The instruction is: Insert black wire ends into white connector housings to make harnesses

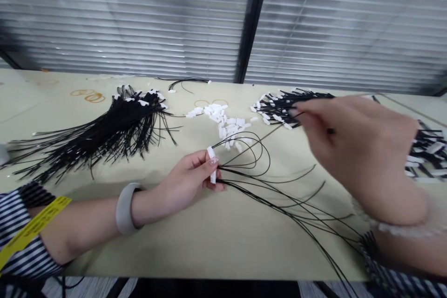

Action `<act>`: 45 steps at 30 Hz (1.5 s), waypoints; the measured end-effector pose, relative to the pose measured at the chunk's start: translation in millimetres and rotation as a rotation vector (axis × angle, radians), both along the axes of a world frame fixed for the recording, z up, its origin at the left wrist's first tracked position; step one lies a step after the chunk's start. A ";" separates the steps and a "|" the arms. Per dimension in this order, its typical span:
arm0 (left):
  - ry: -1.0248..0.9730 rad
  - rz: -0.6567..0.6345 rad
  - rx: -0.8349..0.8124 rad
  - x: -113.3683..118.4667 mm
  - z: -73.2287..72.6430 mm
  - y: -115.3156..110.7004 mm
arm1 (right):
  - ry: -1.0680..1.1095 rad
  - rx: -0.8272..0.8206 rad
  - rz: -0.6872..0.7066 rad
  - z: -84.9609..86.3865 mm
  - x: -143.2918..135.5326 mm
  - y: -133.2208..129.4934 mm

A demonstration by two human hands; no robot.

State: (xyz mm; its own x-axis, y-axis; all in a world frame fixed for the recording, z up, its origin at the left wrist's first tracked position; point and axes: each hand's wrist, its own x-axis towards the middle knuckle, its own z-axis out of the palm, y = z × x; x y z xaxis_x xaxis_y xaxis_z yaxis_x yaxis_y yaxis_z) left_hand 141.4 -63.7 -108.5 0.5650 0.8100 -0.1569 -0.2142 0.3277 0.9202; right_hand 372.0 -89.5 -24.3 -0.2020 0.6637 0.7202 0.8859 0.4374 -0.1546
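Between the thumb and fingers of my left hand (199, 170) is a white plastic connector (211, 163), held upright over the table. Several thin black wires (279, 202) run from it to the right, some curling into loops and others trailing toward the table's front edge. My right hand (352, 149), blurred by motion, is raised at the right with thumb and forefinger pinched on a black wire (275, 129). That wire stretches back down toward the connector. Just beyond the left hand lies a pile of loose white connectors (230, 125).
A big bundle of black wires (115, 125) with white connectors lies at the left. More wired connectors (275, 104) lie at the back right, and another group (431, 151) at the far right. Rubber bands (93, 97) rest near the back. Window blinds (139, 18) stand behind the table.
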 end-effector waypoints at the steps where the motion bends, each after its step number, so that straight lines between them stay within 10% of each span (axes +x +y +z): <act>1: 0.014 -0.005 0.013 -0.3 0.1 -0.1 | 0.133 0.029 0.027 2.7 1.2 0.3; 8: 0.146 -0.078 0.145 -2.9 0.8 -3.8 | 0.870 0.063 0.239 10.2 -7.9 2.1; 19: 0.254 -0.099 0.302 -1.1 3.8 -10.6 | 0.136 -0.484 0.199 -21.7 -42.3 -9.1; 45: 0.335 -0.167 0.477 -2.9 3.4 -12.7 | 0.170 -0.705 0.233 -26.7 -50.6 -2.2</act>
